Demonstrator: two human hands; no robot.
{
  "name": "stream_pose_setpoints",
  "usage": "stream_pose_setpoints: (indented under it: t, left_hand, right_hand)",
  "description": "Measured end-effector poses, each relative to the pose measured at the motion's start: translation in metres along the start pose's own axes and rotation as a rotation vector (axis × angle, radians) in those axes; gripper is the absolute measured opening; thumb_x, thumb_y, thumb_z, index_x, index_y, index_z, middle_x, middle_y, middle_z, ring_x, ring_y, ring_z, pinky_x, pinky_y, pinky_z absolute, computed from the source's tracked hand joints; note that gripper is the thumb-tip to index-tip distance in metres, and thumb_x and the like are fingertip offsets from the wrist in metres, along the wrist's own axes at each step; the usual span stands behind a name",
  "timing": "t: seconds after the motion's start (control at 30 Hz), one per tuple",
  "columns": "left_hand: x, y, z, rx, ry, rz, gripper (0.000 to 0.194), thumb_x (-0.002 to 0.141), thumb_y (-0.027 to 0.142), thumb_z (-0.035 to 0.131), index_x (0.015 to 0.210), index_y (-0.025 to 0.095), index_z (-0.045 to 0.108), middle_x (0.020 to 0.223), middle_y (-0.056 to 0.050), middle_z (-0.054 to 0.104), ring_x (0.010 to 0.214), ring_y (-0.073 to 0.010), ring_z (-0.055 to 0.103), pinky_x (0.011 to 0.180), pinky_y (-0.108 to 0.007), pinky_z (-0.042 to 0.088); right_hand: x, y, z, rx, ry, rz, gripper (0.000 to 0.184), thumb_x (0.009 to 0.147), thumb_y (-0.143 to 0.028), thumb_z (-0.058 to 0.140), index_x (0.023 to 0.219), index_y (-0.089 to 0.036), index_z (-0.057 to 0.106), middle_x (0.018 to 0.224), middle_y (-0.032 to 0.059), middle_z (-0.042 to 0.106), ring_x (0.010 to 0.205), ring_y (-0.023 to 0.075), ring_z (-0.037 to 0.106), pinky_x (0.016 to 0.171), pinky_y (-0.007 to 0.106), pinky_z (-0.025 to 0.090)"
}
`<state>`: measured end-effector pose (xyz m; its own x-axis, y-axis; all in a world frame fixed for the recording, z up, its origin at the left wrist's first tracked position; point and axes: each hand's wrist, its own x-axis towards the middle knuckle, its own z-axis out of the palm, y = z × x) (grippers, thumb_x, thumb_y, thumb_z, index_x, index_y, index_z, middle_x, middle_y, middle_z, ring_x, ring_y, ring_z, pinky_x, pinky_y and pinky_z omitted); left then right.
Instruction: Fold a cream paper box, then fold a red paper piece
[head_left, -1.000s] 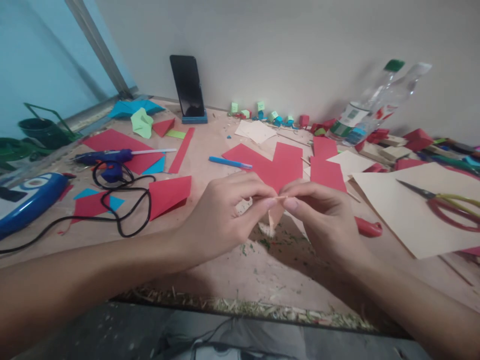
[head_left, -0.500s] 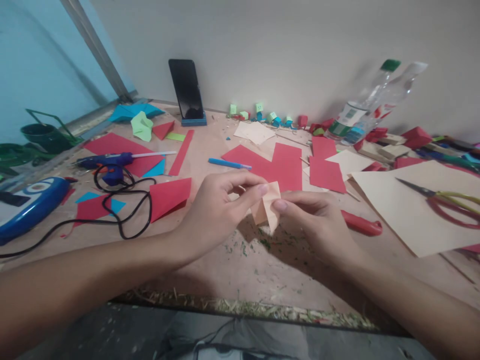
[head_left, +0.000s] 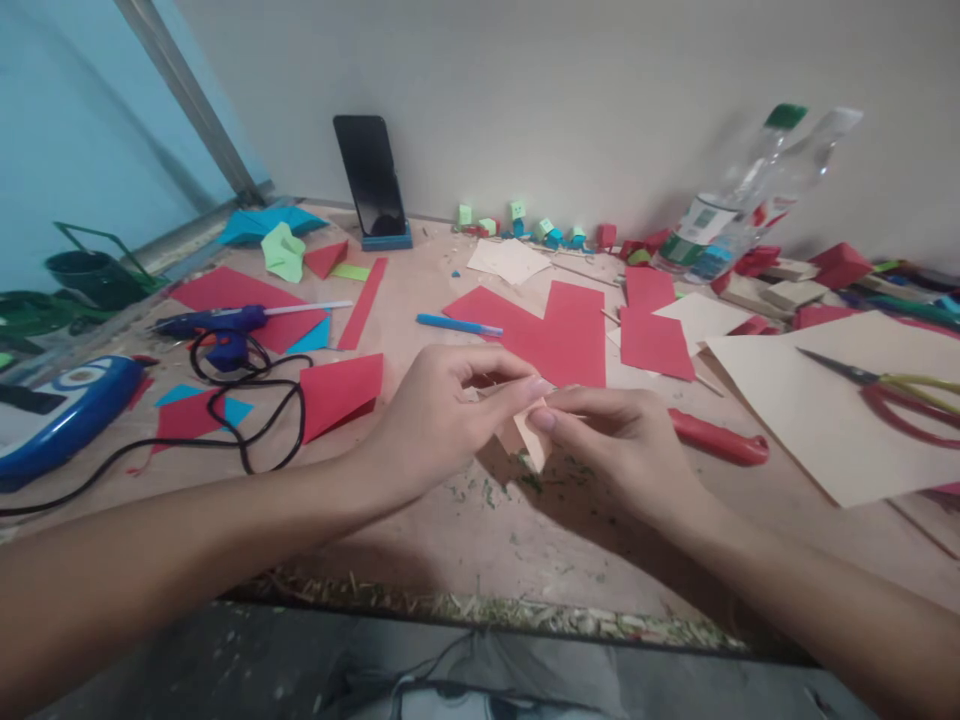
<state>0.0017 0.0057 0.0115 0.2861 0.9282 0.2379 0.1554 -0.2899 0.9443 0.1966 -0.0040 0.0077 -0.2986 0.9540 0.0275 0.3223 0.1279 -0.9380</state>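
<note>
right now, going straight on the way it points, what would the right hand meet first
Past the small folded peach paper it pinches, the right hand would probably meet the left hand; depth is unclear.

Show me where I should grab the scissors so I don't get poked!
Best to grab the scissors by the red and yellow handles, probably coming from the right. They lie on the large cream paper with the dark, pointed blades aimed left, so your fingers would stay off the tip. The picture's edge cuts off the handle ends.
</note>
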Motion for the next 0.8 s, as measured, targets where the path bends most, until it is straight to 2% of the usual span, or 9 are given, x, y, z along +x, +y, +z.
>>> stream_pose_setpoints:
  t: [0.07, 0.27, 0.47, 0.63, 0.8]
  left_hand:
    - [0.001, -0.001, -0.001, -0.03, 0.001, -0.01, 0.017, 0.095, 0.023, 0.068, 0.083, 0.015, 0.078, 0.084, -0.003, 0.076, 0.08, -0.0159, 0.067, 0.073, -0.028, 0.05]
    - [0.002, -0.002, -0.002, -0.059, 0.045, -0.017, 0.019, 0.094, 0.026, 0.071, 0.079, 0.016, 0.077, 0.079, -0.001, 0.075, 0.075, -0.0137, 0.066, 0.07, -0.025, 0.051]
    - [0.003, -0.007, -0.002, -0.048, 0.09, -0.02, 0.018, 0.094, 0.028, 0.072, 0.081, 0.016, 0.079, 0.081, -0.002, 0.077, 0.075, -0.0146, 0.066, 0.07, -0.025, 0.051]
    - [0.003, -0.012, -0.002, -0.065, 0.114, -0.032, 0.02, 0.094, 0.027, 0.071, 0.079, 0.017, 0.078, 0.078, -0.002, 0.074, 0.07, -0.0137, 0.063, 0.067, -0.026, 0.049]
    - [0.005, -0.015, -0.001, -0.082, 0.148, -0.066, 0.019, 0.092, 0.031, 0.072, 0.081, 0.017, 0.077, 0.077, -0.001, 0.071, 0.069, -0.0131, 0.062, 0.064, -0.025, 0.048]
  right_hand:
    - [-0.001, -0.002, -0.001, 0.001, -0.017, 0.024, 0.025, 0.091, -0.04, 0.073, 0.088, -0.017, 0.085, 0.071, 0.0026, 0.074, 0.062, 0.0143, 0.056, 0.057, 0.027, 0.043]
    - [0.001, -0.003, -0.002, 0.031, -0.087, 0.018, 0.026, 0.092, -0.038, 0.071, 0.079, -0.017, 0.083, 0.066, -0.0001, 0.068, 0.061, 0.0121, 0.052, 0.056, 0.025, 0.04]
    - [0.003, -0.003, 0.0, 0.036, -0.062, 0.024, 0.024, 0.09, -0.034, 0.074, 0.073, -0.017, 0.081, 0.062, -0.0017, 0.065, 0.059, 0.0112, 0.049, 0.055, 0.025, 0.038]
    - [0.003, -0.001, 0.001, 0.012, -0.045, 0.04, 0.024, 0.09, -0.034, 0.075, 0.073, -0.018, 0.081, 0.064, -0.0008, 0.069, 0.06, 0.0121, 0.054, 0.057, 0.026, 0.041]
    - [0.005, 0.004, 0.0, 0.043, -0.112, 0.05, 0.022, 0.09, -0.035, 0.074, 0.08, -0.018, 0.083, 0.072, 0.0032, 0.076, 0.065, 0.0155, 0.064, 0.061, 0.028, 0.048]
